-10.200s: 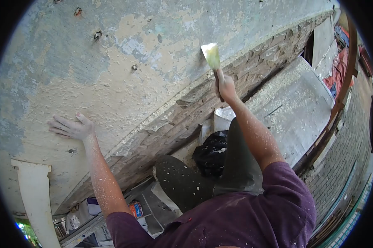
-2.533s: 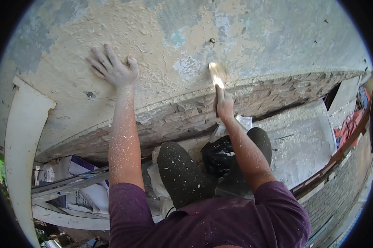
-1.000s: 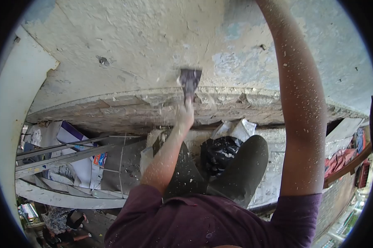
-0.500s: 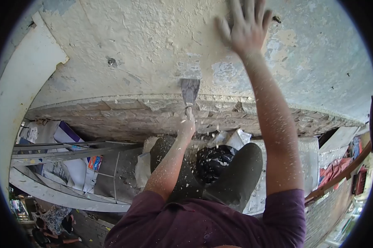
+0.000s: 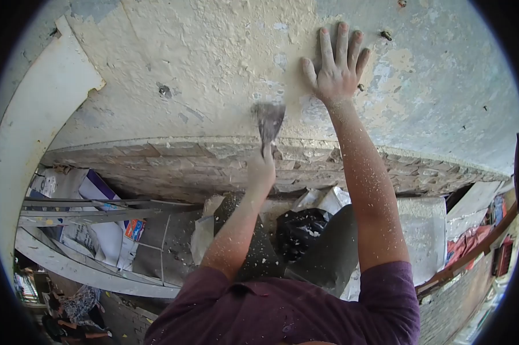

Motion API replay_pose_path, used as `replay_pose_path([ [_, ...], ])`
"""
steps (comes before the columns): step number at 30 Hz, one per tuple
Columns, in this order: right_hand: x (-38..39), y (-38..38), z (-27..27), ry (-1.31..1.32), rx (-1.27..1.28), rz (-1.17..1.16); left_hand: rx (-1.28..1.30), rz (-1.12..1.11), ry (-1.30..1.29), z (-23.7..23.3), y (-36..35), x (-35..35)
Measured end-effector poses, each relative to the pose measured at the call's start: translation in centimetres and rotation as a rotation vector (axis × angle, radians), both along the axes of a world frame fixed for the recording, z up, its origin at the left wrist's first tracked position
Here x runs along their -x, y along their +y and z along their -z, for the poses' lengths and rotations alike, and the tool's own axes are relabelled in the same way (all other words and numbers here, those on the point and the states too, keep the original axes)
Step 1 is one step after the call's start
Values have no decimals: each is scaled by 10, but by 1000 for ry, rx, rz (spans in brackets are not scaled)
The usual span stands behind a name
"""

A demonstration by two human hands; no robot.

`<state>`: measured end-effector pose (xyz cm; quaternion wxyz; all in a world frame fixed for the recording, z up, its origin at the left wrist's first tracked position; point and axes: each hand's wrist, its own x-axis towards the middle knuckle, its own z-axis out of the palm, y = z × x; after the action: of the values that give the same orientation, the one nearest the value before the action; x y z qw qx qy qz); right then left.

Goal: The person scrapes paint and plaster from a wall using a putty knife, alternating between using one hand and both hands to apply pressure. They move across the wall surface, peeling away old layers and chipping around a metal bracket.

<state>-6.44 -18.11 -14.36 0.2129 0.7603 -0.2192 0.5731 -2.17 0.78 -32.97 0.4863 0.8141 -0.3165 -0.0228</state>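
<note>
My left hand [image 5: 261, 167] is wrapped round the handle of a broad-bladed scraper [image 5: 269, 119], its fingers slightly blurred. The blade points up against the pale, flaking wall [image 5: 213, 69], just above the rough brick ledge [image 5: 184, 164]. Higher up and to the right, my right hand [image 5: 337, 75] lies on the wall with its fingers spread, holding nothing. Pale dust coats both hands, and light flecks cover the forearms.
Bolts [image 5: 386, 35] stick out of the wall near my right hand. A curved pale panel [image 5: 52, 98] and metal bars [image 5: 98, 215] stand at left. A black plastic bag [image 5: 297, 233] lies between my knees. People [image 5: 78, 310] are at lower left.
My right hand has moved down and left over the wall, away from the upper bolt. The scraper in my left hand has shifted slightly upward. The view has shifted a little.
</note>
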Motion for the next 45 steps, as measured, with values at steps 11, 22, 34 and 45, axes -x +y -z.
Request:
replay_pose_path([
  [11,0,1,-3,3,-8,-24,127,-121,-90,3,14,-3],
  [22,2,3,-3,4,-15,7,-13,-141,-49,-27,31,-48],
  [34,3,7,-3,-4,-9,-17,-258,-73,-460,3,66,-61],
  [45,3,7,-2,-9,-26,-1,108,-160,-449,-61,50,-98],
])
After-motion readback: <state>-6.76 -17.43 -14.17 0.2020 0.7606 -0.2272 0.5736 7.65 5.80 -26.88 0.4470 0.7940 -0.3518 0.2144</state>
